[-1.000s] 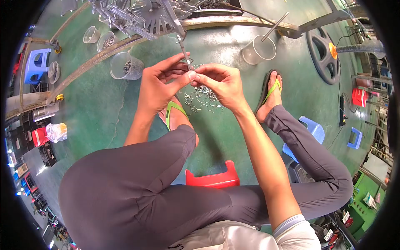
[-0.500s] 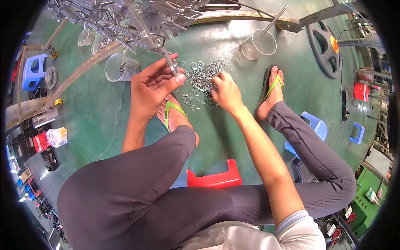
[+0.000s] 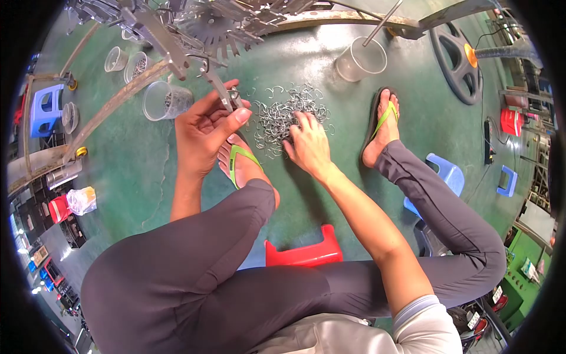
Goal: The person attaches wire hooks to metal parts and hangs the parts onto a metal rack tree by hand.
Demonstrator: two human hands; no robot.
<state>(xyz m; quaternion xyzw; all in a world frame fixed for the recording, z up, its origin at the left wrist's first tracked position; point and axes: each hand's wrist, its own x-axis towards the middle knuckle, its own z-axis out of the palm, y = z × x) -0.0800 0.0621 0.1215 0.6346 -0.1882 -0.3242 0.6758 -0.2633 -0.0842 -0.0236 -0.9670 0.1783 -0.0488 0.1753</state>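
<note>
My left hand (image 3: 209, 127) grips the lower end of a flat metal strip (image 3: 217, 85) between thumb and fingers. That strip hangs from a cluster of metal parts (image 3: 206, 26) at the top left. My right hand (image 3: 308, 141) reaches down to a pile of small bent wire hooks (image 3: 274, 121) on the green floor, its fingers apart and their tips touching the pile. Whether a hook is between those fingertips cannot be made out.
Clear plastic cups (image 3: 166, 101) with small parts stand at the left, another cup (image 3: 361, 59) with a rod at the upper right. A rusty frame bar (image 3: 121, 94) crosses the left. A red stool (image 3: 303, 251) and a blue stool (image 3: 446, 177) stand near my legs.
My right hand has left the strip and come down onto the hooks. My left hand, still on the strip, has shifted left with it, and the hanging metal parts have swung.
</note>
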